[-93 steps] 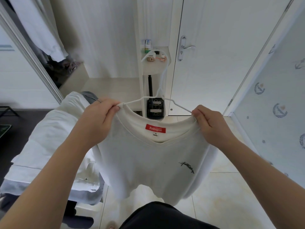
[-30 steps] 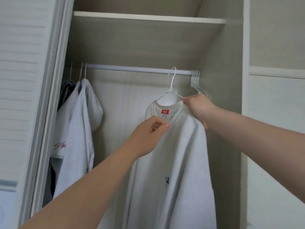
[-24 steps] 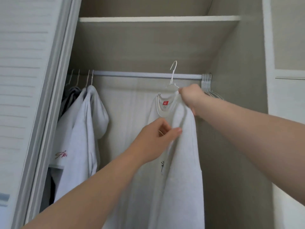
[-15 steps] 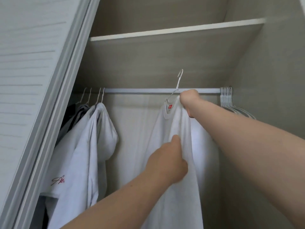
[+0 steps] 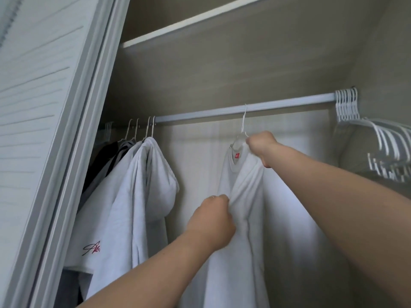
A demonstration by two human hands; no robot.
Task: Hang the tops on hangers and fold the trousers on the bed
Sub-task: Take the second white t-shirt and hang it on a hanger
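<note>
White top (image 5: 244,218) on a white wire hanger (image 5: 243,127), inside the wardrobe, roughly mid-span of the rail (image 5: 266,107). Hook tip reaches the rail; can't tell if it's fully seated. Red label (image 5: 237,155) shows inside the collar, and the fabric hangs bunched in vertical folds.

Right hand (image 5: 261,144): fingers curled tight at the top's neckline, right where the hanger shoulder sits (whether it has the wire too is hidden by the fist). Left hand (image 5: 213,221): closed fist lower down, gripping a bunch of the front fabric.

Left end of the rail: grey hoodie (image 5: 142,196), hood drooping, red script on its lower part, with dark garments (image 5: 106,156) packed just beside it toward the sliding door (image 5: 33,107). Right end of the rail: stack of spare hangers (image 5: 347,105), white, pushed against the side wall. Shelf (image 5: 189,21) runs above the rail.
</note>
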